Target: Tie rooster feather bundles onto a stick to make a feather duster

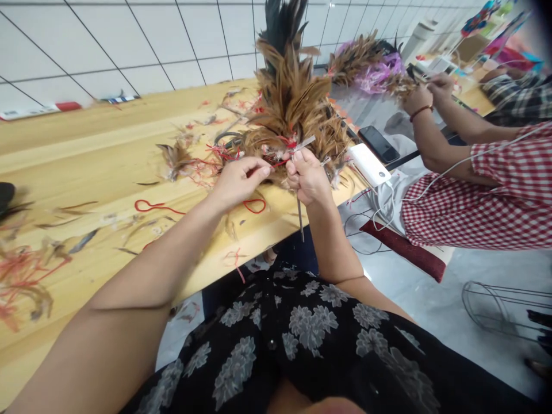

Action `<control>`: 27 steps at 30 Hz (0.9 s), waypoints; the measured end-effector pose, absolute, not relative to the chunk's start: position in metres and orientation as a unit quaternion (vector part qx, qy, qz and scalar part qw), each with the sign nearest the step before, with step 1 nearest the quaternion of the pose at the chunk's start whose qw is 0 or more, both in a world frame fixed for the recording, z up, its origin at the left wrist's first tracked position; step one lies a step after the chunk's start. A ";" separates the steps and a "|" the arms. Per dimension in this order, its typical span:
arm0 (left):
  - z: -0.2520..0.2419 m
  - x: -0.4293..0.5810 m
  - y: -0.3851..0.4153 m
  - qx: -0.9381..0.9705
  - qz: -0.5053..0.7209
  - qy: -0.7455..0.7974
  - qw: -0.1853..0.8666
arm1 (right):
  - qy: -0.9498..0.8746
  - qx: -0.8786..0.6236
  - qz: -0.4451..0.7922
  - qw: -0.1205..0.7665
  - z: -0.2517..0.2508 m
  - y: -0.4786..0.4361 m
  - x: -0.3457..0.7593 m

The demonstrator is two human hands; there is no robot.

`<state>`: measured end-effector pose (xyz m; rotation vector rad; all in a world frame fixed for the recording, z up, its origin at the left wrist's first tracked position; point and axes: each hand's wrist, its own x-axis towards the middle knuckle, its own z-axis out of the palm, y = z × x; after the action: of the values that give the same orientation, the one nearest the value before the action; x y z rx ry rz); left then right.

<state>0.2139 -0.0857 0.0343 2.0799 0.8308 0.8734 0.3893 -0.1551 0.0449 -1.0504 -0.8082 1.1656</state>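
Observation:
A bundle of brown feathers (pixel 297 98) with dark tips stands upright at the table's middle right, red string wound at its base. My right hand (pixel 308 175) is closed around the bundle's base. Below that fist juts a thin grey rod (pixel 301 218), and a short grey strip (pixel 305 142) shows above the thumb; whether they are one piece I cannot tell. Thumb and fingers of my left hand (pixel 242 179) pinch a red string (pixel 278 164) that runs toward the base. Its loose part lies on the wood as a red loop (pixel 255 206).
Loose feathers (pixel 175 158) and red scraps (pixel 30 270) litter the wooden table (pixel 129 129). A white power bank (pixel 368 164) and a black phone (pixel 379 144) lie at right. Beyond, a co-worker's hands (pixel 425 98) work near another feather piece (pixel 356 60). A tiled wall (pixel 159 34) bounds the back.

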 end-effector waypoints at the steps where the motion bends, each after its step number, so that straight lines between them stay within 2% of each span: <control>1: 0.036 0.209 -0.080 0.824 0.329 0.326 0.327 | -0.358 -0.469 0.500 0.634 0.041 -0.157 0.395; 4: 0.038 0.191 -0.058 0.843 0.334 0.358 0.224 | -0.360 -0.506 0.468 0.629 0.028 -0.168 0.414; 9: 0.034 0.184 -0.041 0.855 0.327 0.377 0.143 | -0.353 -0.531 0.401 0.658 0.012 -0.188 0.442; 13: 0.042 0.206 -0.061 0.864 0.355 0.329 0.139 | -0.354 -0.539 0.345 0.681 0.008 -0.193 0.442; 18: 0.072 0.236 -0.098 0.851 0.418 0.294 0.121 | -0.343 -0.549 0.357 0.674 -0.002 -0.191 0.421; 27: 0.075 0.266 -0.097 0.858 0.381 0.327 0.106 | -0.320 -0.552 0.403 0.656 0.002 -0.187 0.396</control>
<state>0.2661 -0.0967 0.0754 2.5284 0.9625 1.1215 0.3959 -0.1867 0.0018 -1.2516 -0.7252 0.9125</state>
